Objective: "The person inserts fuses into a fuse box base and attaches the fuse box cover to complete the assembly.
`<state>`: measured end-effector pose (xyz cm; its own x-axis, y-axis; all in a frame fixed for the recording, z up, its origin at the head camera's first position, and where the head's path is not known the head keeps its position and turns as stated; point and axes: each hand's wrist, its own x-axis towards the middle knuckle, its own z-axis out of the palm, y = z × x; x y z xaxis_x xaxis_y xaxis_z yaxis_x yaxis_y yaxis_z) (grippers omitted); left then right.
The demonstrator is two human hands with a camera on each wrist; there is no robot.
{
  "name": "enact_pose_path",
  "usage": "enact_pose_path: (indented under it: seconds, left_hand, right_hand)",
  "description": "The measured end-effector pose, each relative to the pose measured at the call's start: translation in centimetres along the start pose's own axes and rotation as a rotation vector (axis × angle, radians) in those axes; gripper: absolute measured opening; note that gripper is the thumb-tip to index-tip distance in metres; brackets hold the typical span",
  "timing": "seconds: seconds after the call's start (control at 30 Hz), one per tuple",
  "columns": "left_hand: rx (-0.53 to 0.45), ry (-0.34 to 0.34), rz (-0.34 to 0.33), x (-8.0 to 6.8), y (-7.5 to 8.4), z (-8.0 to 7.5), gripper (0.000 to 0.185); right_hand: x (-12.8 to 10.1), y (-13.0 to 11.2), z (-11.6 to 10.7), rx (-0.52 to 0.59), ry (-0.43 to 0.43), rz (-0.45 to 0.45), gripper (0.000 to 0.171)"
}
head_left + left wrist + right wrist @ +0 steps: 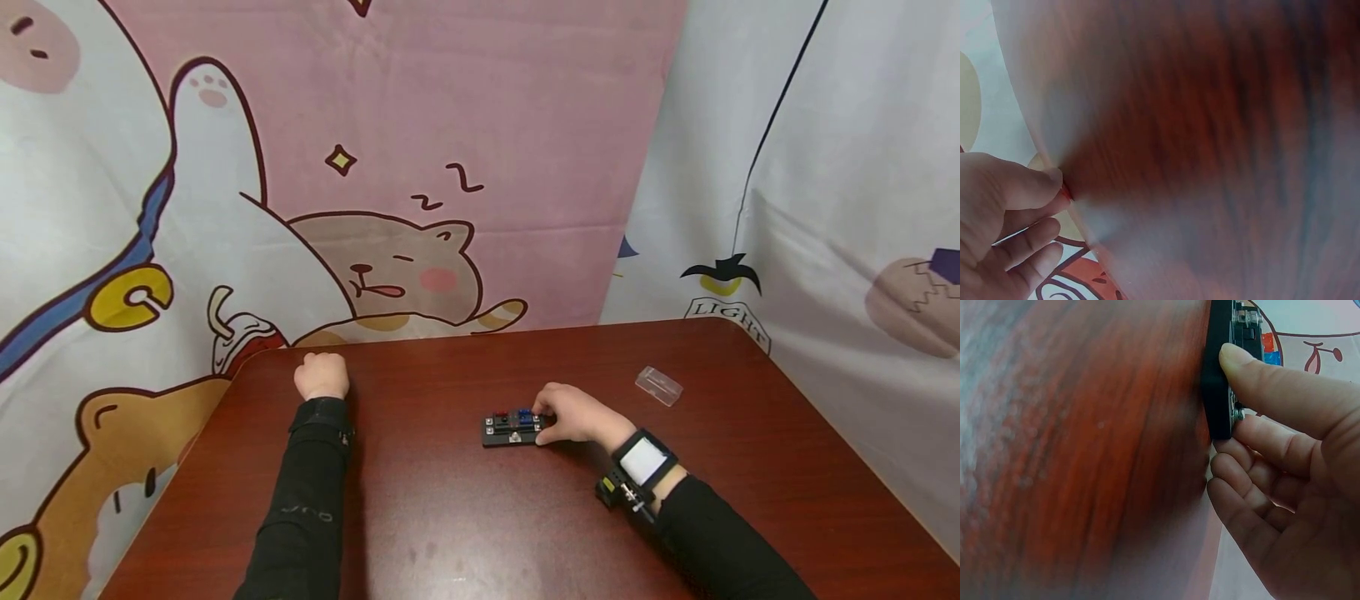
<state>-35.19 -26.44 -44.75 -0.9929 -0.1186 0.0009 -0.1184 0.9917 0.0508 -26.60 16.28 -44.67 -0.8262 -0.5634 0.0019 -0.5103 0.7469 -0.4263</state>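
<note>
Currently the black fuse block [512,428], lying at the centre of the frame on the table [465,517], is pinched at its end by the right hand [573,414], and is best steadied flat, while the left hand [322,375] is rested fisted and empty at upper left.

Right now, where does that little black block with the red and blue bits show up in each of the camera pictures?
Head view: the black block lies right of centre on the red-brown table, with the right hand holding its right end.
Left wrist view: not in it; only the left hand at the table edge.
Right wrist view: top right, on edge, the thumb pressed on it.
Shared landmark: the red-brown table top.
</note>
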Motion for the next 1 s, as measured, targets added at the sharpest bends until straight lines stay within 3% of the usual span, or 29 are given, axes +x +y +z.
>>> enact_pose_path:
  seconds: [0.33,1.0]
  left_hand:
    - [-0.048,0.058,-0.006,-0.28,0.45,-0.2,0.022]
    - [-0.09,0.053,0.007,-0.32,-0.2,-0.67,0.022]
  right_hand:
    - [-0.05,0.13,-0.02,0.0,0.01,-0.022,0.035]
    - [-0.03,-0.04,0.15,0.003,0.005,0.0,0.035]
